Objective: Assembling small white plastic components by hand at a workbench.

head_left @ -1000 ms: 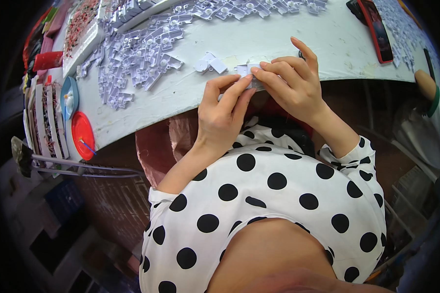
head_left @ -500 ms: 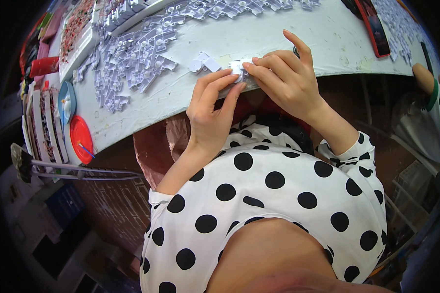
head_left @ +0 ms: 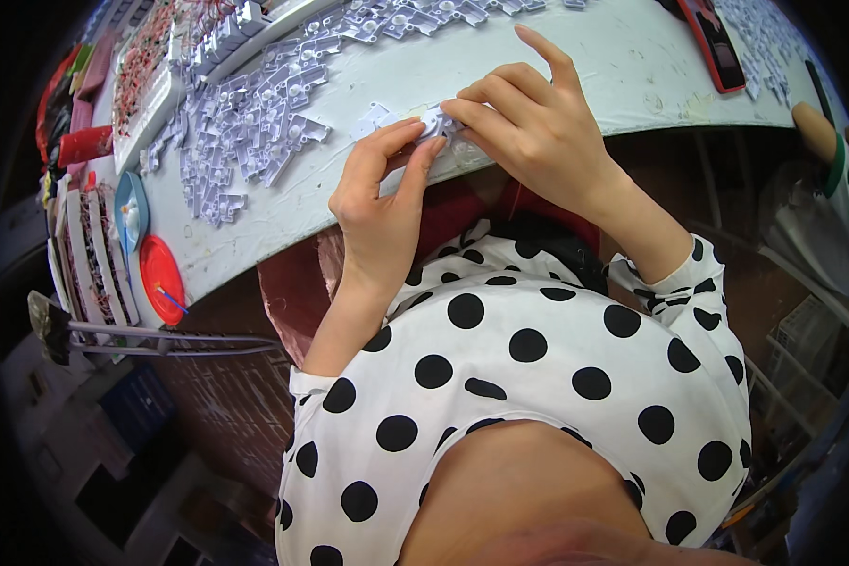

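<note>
Between my fingertips, near the table's front edge, is a small white plastic housing part [head_left: 434, 121]. My left hand [head_left: 379, 189] pinches it from the left with thumb and forefinger. From the right, my right hand [head_left: 536, 127] grips its other side, with the little finger raised. Its finer details are partly covered by my fingers. Just beyond my left fingertips lies another white plastic piece [head_left: 375, 115] on the table. A large spread of similar white plastic parts [head_left: 255, 108] covers the table to the left.
On the white table [head_left: 632, 66], a red-framed phone [head_left: 712, 45] lies far right, with more white parts behind. At left are a red dish [head_left: 160, 278], a blue dish [head_left: 132, 212] and a tray of small red pieces [head_left: 146, 80]. Another person's arm [head_left: 816, 132] shows at the right.
Both hands have moved slightly left with the white part, which now looks tilted between the fingers. The view has shifted a little; the loose piece beyond is now more hidden by my left hand.
</note>
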Motion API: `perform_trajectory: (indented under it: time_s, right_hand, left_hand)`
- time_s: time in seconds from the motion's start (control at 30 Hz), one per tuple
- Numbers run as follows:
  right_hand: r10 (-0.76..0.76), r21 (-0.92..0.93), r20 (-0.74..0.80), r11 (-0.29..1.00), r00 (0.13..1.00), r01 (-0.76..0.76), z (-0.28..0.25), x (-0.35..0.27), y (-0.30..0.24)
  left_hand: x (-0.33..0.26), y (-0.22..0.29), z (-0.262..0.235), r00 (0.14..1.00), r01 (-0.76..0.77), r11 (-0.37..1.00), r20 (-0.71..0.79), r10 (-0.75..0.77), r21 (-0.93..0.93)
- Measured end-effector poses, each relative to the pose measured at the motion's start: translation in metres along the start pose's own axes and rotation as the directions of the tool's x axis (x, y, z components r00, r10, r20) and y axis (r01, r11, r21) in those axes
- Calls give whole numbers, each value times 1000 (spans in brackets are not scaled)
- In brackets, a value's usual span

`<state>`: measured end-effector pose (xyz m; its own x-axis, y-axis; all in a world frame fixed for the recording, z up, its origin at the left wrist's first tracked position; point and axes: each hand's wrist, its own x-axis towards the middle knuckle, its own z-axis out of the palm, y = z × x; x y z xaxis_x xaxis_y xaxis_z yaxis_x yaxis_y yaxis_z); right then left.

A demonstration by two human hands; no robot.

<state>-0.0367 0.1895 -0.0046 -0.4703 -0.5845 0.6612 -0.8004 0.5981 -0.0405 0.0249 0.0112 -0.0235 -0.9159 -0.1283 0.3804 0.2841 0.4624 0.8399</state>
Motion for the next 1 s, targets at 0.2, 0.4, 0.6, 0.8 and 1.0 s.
perform_trajectory:
  time_s: [0.2, 0.4, 0.6, 0.8, 1.0]
  right_hand:
    - [11, 5, 20, 1000, 1000, -12, 0, 3, 4]
    - [9, -2, 51, 1000, 999, -9, 1, 3, 6]
    - [16, -1, 49, 1000, 999, -16, 1, 4, 7]
    - [11, -44, 61, 999, 998, -9, 7, -1, 13]
    - [27, 63, 26, 998, 999, -29, 18, -8, 19]
  left_hand:
    - [6, 2, 0, 999, 43, 999, -7, -44, -16]
    - [9, 5, -2, 997, 71, 998, 24, -70, -3]
    - [12, 4, -1, 997, 81, 997, 13, -81, -7]
    - [14, 6, -1, 990, -130, 979, 79, 119, 157]
    - [21, 1, -3, 943, -326, 896, 169, 286, 301]
